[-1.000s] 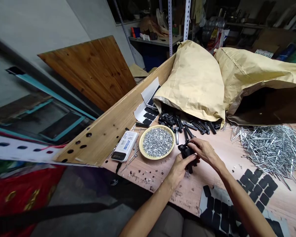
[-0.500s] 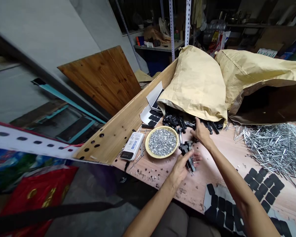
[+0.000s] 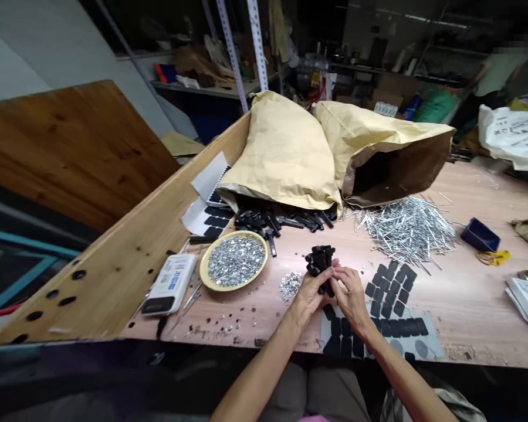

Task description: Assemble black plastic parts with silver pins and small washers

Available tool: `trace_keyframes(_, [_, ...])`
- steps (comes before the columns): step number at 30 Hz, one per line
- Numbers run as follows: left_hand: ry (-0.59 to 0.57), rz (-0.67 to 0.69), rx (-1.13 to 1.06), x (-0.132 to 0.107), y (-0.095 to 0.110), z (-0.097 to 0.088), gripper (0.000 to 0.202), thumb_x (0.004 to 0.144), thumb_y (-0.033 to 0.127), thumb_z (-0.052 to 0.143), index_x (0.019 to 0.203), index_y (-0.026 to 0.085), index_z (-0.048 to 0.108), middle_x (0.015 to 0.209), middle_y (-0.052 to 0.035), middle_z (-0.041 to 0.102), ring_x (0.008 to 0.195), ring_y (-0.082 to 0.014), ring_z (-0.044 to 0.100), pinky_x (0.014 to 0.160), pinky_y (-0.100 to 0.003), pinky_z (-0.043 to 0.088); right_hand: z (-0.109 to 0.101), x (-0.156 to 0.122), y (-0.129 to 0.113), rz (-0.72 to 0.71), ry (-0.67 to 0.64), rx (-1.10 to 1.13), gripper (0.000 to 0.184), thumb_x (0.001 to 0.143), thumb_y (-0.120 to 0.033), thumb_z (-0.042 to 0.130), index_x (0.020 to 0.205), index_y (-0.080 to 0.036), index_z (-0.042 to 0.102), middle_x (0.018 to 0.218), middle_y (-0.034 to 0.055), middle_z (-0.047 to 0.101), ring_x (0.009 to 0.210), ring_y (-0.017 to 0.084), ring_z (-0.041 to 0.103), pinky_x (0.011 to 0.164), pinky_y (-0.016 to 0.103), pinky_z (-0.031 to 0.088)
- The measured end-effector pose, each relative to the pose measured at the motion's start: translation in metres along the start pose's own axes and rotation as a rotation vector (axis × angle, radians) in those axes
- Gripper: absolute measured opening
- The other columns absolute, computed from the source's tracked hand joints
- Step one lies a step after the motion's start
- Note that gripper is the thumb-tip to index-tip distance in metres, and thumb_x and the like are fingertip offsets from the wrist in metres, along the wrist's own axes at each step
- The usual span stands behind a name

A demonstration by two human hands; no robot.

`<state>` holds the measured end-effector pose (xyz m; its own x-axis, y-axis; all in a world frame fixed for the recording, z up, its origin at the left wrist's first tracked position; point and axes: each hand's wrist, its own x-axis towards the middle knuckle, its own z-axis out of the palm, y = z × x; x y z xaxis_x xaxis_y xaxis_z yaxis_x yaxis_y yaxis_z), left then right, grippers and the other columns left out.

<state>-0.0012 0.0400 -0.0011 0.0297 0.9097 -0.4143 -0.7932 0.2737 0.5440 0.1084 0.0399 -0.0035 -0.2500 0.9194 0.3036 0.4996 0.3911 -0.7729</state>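
Observation:
A bundle of T-shaped black plastic parts (image 3: 320,259) is gripped above the table between both hands. My left hand (image 3: 307,296) is wrapped round its lower left side. My right hand (image 3: 351,293) is closed against the bundle's right side, with the fingertips partly hidden. Left of the hands lies a small heap of metal nuts (image 3: 290,286), and beyond it stands a yellow bowl (image 3: 203,271) filled with more small metal pieces. Black pads (image 3: 391,287) lie in rows to the right, some on a grey sheet (image 3: 435,337). More black parts (image 3: 257,221) spill from a sack's mouth.
Two paper sacks (image 3: 286,152) (image 3: 378,126) lie at the back. A heap of long metal screws or nails (image 3: 411,228) spreads before them. A white power bank (image 3: 171,284) rests near the wooden side board (image 3: 127,246). Rightward are a dark blue box (image 3: 480,235) and a person (image 3: 501,70) far behind.
The view has swung to the right. My right hand has come back from the black parts by the sack to meet my left hand at the bundle, now nearer the pads.

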Motion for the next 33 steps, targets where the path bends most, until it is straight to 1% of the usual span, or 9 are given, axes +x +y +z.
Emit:
trace_keyframes(3, [0.089, 0.040, 0.122, 0.004, -0.005, -0.003, 0.037, 0.042, 0.028, 0.088, 0.070, 0.011, 0.071, 0.070, -0.0049, 0.070, 0.070, -0.0182, 0.065, 0.071, -0.031, 0.052, -0.031, 0.015, 0.019, 0.099, -0.186, -0.020, 0.023, 0.087, -0.034, 0.049, 0.087, -0.022, 0.069, 0.096, 0.0082, 0.068, 0.090, 0.021, 0.062, 0.079, 0.036, 0.050])
trace_keyframes(5, [0.134, 0.096, 0.155, 0.007, -0.007, -0.001, 0.035, 0.040, 0.028, 0.088, 0.064, 0.012, 0.068, 0.063, -0.0012, 0.066, 0.060, -0.0124, 0.061, 0.065, -0.027, 0.050, -0.056, 0.039, 0.034, 0.262, -0.150, -0.161, 0.028, 0.091, -0.033, 0.045, 0.094, -0.018, 0.068, 0.095, 0.0092, 0.068, 0.085, 0.020, 0.063, 0.075, 0.034, 0.050])
trace_keyframes(7, [0.140, 0.122, 0.169, 0.009, -0.007, 0.001, 0.034, 0.039, 0.028, 0.088, 0.060, 0.012, 0.066, 0.058, 0.0012, 0.063, 0.054, -0.0094, 0.057, 0.060, -0.024, 0.048, -0.077, 0.068, 0.049, 0.418, -0.036, -0.475, 0.030, 0.093, -0.030, 0.042, 0.100, -0.013, 0.065, 0.100, 0.0128, 0.066, 0.088, 0.022, 0.063, 0.076, 0.034, 0.048])
trace_keyframes(10, [0.119, 0.139, 0.213, 0.010, -0.009, 0.003, 0.031, 0.041, 0.028, 0.087, 0.058, 0.013, 0.066, 0.056, 0.0017, 0.061, 0.053, -0.0088, 0.055, 0.059, -0.023, 0.046, -0.093, 0.104, 0.067, 0.575, -0.056, -0.871, 0.030, 0.093, -0.028, 0.042, 0.104, -0.009, 0.063, 0.111, 0.0194, 0.061, 0.096, 0.028, 0.061, 0.075, 0.036, 0.044])
trace_keyframes(14, [0.099, 0.155, 0.303, 0.007, -0.010, 0.003, 0.025, 0.048, 0.028, 0.084, 0.061, 0.013, 0.069, 0.063, -0.0024, 0.066, 0.064, -0.0129, 0.060, 0.066, -0.025, 0.046, -0.095, 0.121, 0.075, 0.599, -0.187, -0.936, 0.027, 0.092, -0.020, 0.042, 0.098, -0.009, 0.065, 0.109, 0.0200, 0.063, 0.096, 0.029, 0.062, 0.071, 0.033, 0.042])
trace_keyframes(17, [0.087, 0.161, 0.309, 0.006, -0.010, 0.002, 0.024, 0.050, 0.027, 0.083, 0.067, 0.014, 0.072, 0.070, -0.0041, 0.069, 0.071, -0.0155, 0.062, 0.074, -0.028, 0.047, -0.096, 0.115, 0.071, 0.582, -0.234, -0.937, 0.028, 0.092, -0.018, 0.038, 0.103, -0.013, 0.063, 0.104, 0.0173, 0.065, 0.096, 0.028, 0.062, 0.070, 0.032, 0.041])
trace_keyframes(21, [0.100, 0.195, 0.317, 0.004, -0.010, 0.001, 0.025, 0.045, 0.024, 0.085, 0.064, 0.015, 0.070, 0.068, -0.0012, 0.068, 0.069, -0.0136, 0.060, 0.074, -0.027, 0.046, -0.101, 0.102, 0.063, 0.597, -0.284, -0.959, 0.031, 0.093, -0.016, 0.033, 0.114, -0.012, 0.056, 0.100, 0.0175, 0.067, 0.092, 0.027, 0.064, 0.069, 0.032, 0.040])
trace_keyframes(28, [0.027, 0.181, 0.338, -0.008, -0.009, -0.003, 0.029, 0.044, 0.024, 0.086, 0.066, 0.016, 0.069, 0.069, 0.0000, 0.066, 0.070, -0.0133, 0.058, 0.074, -0.028, 0.045, -0.097, 0.094, 0.058, 0.572, -0.305, -0.993, 0.031, 0.095, -0.029, 0.038, 0.112, -0.014, 0.058, 0.111, 0.0179, 0.063, 0.101, 0.026, 0.061, 0.076, 0.031, 0.041])
trace_keyframes(33, [-0.024, 0.199, 0.329, -0.015, -0.008, -0.009, 0.030, 0.045, 0.028, 0.086, 0.064, 0.016, 0.068, 0.068, 0.0004, 0.066, 0.068, -0.0136, 0.058, 0.072, -0.029, 0.045, -0.086, 0.097, 0.055, 0.552, -0.297, -1.028, 0.032, 0.090, -0.008, 0.034, 0.107, -0.009, 0.061, 0.104, 0.0232, 0.064, 0.096, 0.029, 0.064, 0.076, 0.035, 0.043])
